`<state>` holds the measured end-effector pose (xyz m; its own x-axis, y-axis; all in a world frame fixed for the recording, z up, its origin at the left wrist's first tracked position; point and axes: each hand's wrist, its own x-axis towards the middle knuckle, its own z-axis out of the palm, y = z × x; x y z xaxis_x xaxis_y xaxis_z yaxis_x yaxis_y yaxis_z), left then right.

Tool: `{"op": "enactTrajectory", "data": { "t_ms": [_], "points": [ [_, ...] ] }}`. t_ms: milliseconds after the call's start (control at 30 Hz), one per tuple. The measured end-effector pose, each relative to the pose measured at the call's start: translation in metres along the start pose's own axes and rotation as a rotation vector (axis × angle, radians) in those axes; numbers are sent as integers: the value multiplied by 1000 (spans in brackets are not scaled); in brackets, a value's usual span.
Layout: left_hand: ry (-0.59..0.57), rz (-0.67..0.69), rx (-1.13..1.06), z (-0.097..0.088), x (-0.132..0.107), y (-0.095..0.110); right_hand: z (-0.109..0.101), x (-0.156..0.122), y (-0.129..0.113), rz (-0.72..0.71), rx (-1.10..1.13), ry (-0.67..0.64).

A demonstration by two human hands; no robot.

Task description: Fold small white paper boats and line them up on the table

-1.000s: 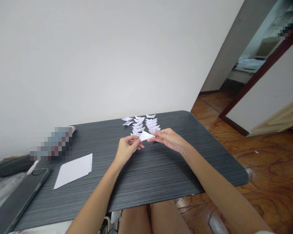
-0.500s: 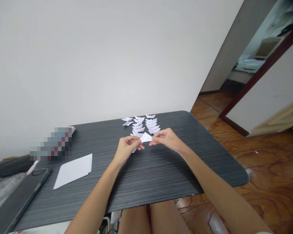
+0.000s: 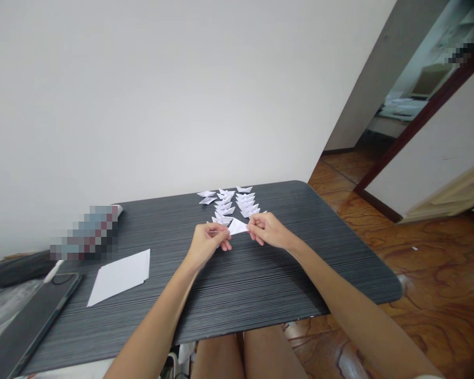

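A small folded white paper [image 3: 237, 227], roughly triangular with its peak upward, is held above the dark table. My left hand [image 3: 210, 241] pinches its left corner between thumb and fingers. At the opposite corner, my right hand [image 3: 269, 229] has the paper pinched too. Just beyond the hands stand several folded paper boats [image 3: 223, 202], set in rows; the nearest ones are partly hidden behind my fingers. Fine creases in the held paper are too small to make out.
White paper sheets [image 3: 119, 278] lie stacked on the left of the dark table [image 3: 260, 295]. Farther left are a dark flat device [image 3: 33, 321] and a blurred-out object [image 3: 89, 231]. A white wall [image 3: 205, 95] rises behind the table; wooden floor [image 3: 426, 295] shows at right.
The folded paper has tilted, its right corner now lower-edged and pulled slightly outward. My right hand has shifted a little right and down. Both hands keep their pinch.
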<state>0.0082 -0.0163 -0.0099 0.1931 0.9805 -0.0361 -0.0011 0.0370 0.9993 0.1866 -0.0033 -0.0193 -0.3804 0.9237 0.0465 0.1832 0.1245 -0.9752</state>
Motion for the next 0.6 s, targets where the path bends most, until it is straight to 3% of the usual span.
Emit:
{"op": "enactTrajectory", "data": {
  "t_ms": [267,433,600],
  "points": [
    [-55,-13,82,-4,2,-2,3,1,3,-55,-130,54],
    [-88,84,159,-7,2,-4,2,0,3,-103,-187,97],
    [-311,54,136,-7,-4,3,2,-2,-3,-84,-49,-24]
  ]
}}
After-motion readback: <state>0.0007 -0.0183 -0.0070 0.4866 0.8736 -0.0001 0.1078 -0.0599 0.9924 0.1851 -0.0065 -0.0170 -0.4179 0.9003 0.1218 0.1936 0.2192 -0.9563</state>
